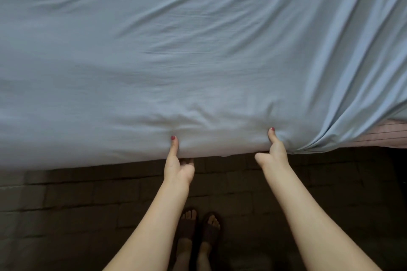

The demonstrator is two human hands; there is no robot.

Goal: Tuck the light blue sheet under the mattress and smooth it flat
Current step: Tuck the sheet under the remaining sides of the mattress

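The light blue sheet (pixel 176 61) covers the mattress top and hangs over its near edge; the left hand (pixel 178 167) and right hand (pixel 276 149) each clench that edge, thumbs on top and fingers curled beneath, probably to draw it taut before tucking; at the near right corner the cloth bunches, baring pink mattress (pixel 383 136), so that corner seems untucked.
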